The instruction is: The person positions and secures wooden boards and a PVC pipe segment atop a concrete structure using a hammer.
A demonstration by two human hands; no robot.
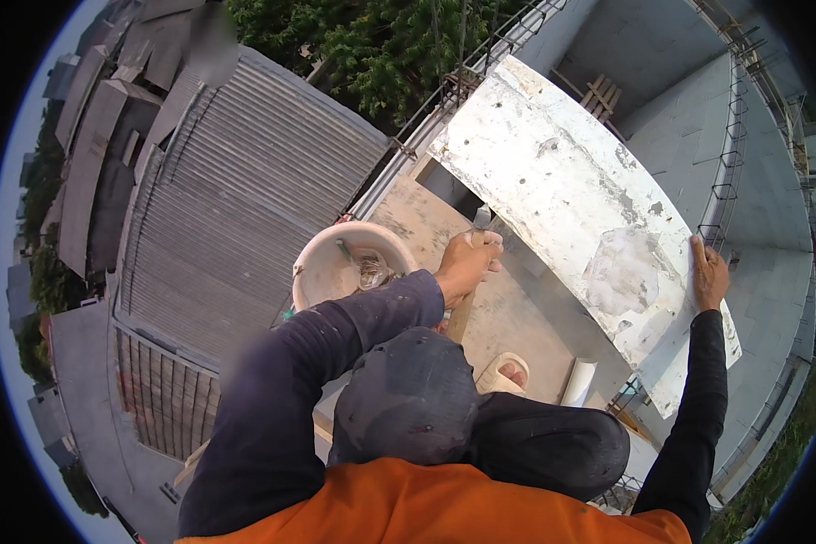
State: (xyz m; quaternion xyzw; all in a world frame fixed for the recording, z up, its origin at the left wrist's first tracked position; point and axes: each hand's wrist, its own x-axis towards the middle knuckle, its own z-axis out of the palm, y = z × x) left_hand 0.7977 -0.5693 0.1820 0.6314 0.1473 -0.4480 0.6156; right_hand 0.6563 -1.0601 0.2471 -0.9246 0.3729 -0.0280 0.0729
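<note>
My left hand (467, 267) is closed around a tool with a grey metal head (482, 218), apparently a hammer. A wooden length (460, 322) below the fist looks like its handle. The metal head is close to the left edge of a large white board (562, 172), stained and flaking, which lies slanting across the wall tops. My right hand (709, 276) grips the board's far right edge, its thumb on the upper face and the other fingers partly hidden. Beside my left forearm stands a pale bucket (310, 263) with small metal pieces and a clear plastic bag inside.
I squat high up on a brown plywood sheet (517, 335), one foot in a beige slipper (501, 374). A white tube (578, 383) lies near it. Rebar cages (730, 172) rise from grey block walls (671, 127). A corrugated roof (254, 172) lies lower at left.
</note>
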